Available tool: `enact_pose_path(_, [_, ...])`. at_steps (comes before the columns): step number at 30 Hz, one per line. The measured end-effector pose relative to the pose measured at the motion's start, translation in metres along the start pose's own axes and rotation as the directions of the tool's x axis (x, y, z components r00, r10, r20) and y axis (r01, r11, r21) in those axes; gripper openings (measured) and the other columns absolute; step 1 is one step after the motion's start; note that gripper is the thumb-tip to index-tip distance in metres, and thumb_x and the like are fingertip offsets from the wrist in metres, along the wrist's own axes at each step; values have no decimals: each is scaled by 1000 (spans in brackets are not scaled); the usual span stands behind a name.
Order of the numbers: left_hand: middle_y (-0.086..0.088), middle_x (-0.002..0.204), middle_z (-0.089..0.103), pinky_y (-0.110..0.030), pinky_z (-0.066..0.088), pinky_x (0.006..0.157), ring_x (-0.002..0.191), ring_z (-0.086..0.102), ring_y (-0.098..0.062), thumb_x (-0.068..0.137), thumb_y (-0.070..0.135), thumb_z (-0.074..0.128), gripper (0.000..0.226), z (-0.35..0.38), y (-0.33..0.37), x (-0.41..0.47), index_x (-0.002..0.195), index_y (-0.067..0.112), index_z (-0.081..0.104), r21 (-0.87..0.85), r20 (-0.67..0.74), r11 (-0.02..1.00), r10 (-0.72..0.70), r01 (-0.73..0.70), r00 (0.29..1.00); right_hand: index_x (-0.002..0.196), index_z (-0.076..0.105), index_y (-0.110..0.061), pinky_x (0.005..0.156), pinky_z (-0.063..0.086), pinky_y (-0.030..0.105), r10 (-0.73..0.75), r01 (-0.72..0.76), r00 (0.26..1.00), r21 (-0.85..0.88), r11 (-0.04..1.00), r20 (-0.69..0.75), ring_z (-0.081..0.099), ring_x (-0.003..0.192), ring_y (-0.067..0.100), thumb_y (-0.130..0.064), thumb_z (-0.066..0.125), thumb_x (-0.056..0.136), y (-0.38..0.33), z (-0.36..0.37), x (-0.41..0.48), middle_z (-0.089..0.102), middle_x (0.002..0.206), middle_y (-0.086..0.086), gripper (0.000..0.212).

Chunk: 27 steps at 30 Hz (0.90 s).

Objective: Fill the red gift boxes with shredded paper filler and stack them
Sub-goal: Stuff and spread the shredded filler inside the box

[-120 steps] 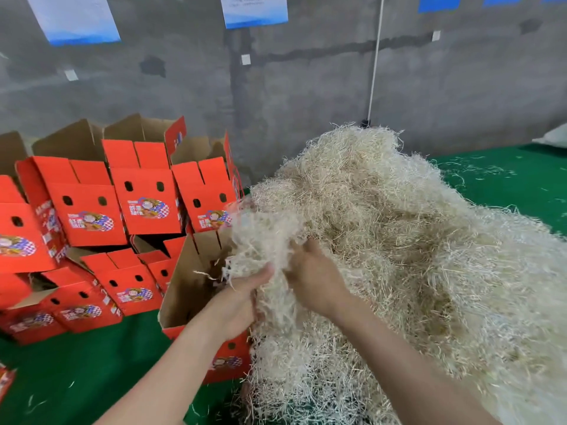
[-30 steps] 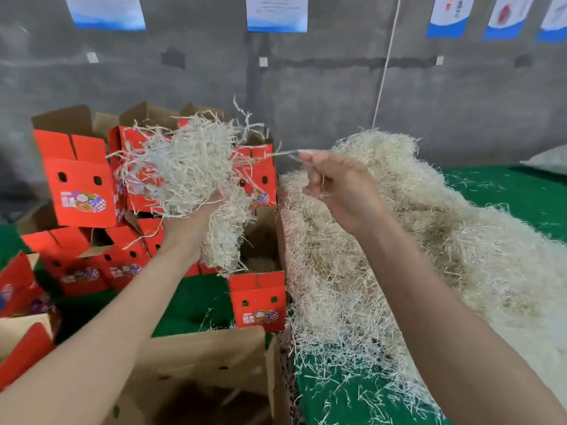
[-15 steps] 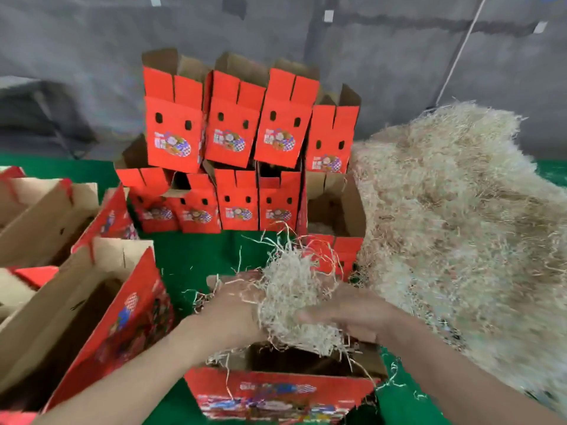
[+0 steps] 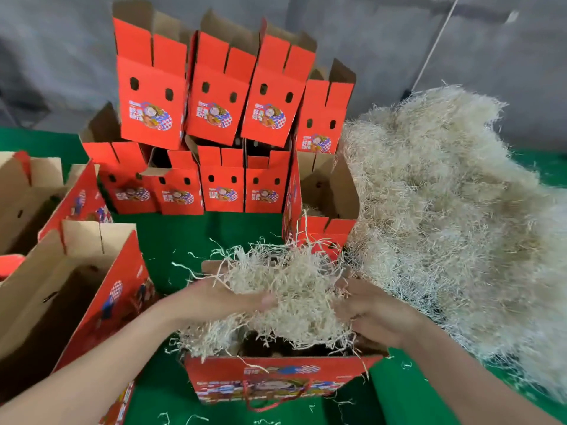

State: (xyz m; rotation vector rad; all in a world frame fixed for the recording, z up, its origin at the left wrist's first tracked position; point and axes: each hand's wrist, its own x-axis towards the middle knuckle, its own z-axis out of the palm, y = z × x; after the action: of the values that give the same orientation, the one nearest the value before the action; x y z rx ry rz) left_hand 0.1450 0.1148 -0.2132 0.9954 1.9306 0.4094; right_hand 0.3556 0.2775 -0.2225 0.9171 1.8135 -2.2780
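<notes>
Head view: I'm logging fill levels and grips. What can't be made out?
All head view.
Inside of the near red gift box: the wad of shredded paper covers it, fill level hidden.
Fingertips of left hand and right hand: buried in the wad, grip unclear.
The open box at left: cut by the frame edge, inside shadowed.
The stacked boxes: fronts hide contents.
</notes>
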Motion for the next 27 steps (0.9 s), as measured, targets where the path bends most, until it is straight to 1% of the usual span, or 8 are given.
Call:
enact_pose_path(3, [7, 149, 31, -21, 30, 105, 132, 37, -8, 42, 86, 53, 115, 14, 17, 14, 140, 30, 32, -112, 49, 992, 64, -58, 997, 145, -1, -11, 98, 37, 20, -30, 31, 997, 14, 999, -78, 49, 114, 9, -8, 79, 64, 3, 3, 9, 28, 125, -16, 114])
enact_pose_path(5, [29, 116, 46, 1, 38, 82, 97, 48, 23, 58, 66, 72, 72, 25, 28, 19, 117, 33, 46, -160, -25, 978, 130, -133, 991, 147, -1, -18, 106, 27, 31, -37, 44, 988, 37, 998, -152, 41, 121, 7, -21, 81, 59, 7, 5, 19, 19, 130, -19, 120])
enact_pose_path(10, [6, 77, 61, -12, 46, 57, 55, 54, 2, 74, 37, 75, 74, 22, 20, 36, 132, 4, 42, -185, -184, 980, 38, -73, 982, 147, 10, -20, 109, 21, 43, 3, -6, 962, -9, 1000, -273, 26, 136, 25, -37, 79, 56, 8, -13, 17, 22, 149, 0, 115])
enact_pose_path(14, [-13, 144, 33, -22, 37, 90, 111, 46, -18, 78, 38, 70, 96, 18, 10, 41, 147, 5, 12, -296, -234, 955, -69, -4, 970, 147, 13, -18, 110, 20, 43, 34, -33, 979, 10, 999, -199, 24, 138, 24, -41, 77, 58, 8, -22, 12, 27, 139, -10, 112])
enact_pose_path(17, [-13, 156, 1, -34, 21, 110, 141, 16, -27, 70, 42, 76, 117, 24, 16, 38, 148, 8, -3, -495, -206, 867, -53, -57, 977, 123, 39, -34, 90, 46, 24, -20, 20, 1000, -20, 1000, 2, 60, 104, 2, -13, 75, 70, 3, -14, 14, 65, 107, -14, 67])
enact_pose_path(19, [-6, 153, 14, -33, 21, 111, 141, 20, -23, 55, 54, 79, 129, 28, 23, 37, 149, 10, 1, -455, -68, 888, 30, -58, 997, 112, 52, -23, 67, 48, 18, -98, 100, 995, -72, 992, 24, 66, 84, 10, 11, 65, 73, 6, -5, 23, 71, 98, -1, 53])
enact_pose_path(23, [3, 88, 64, -32, 48, 89, 91, 61, -14, 72, 25, 78, 30, 34, 15, 40, 90, 14, 58, -92, -174, 978, 172, -189, 970, 102, 57, -19, 59, 51, 16, -135, 134, 990, -40, 990, -31, 69, 76, 10, 21, 57, 71, 11, -1, 34, 71, 84, -4, 50])
enact_pose_path(27, [5, 74, 56, -25, 44, 81, 77, 55, -11, 87, 14, 62, 22, 21, -6, 39, 71, 22, 50, 128, -347, 981, 182, -146, 920, 136, 38, -16, 69, 46, 6, -106, 84, 989, -191, 978, -105, 57, 89, -2, 13, 60, 76, 14, -28, 34, 47, 135, -1, 71])
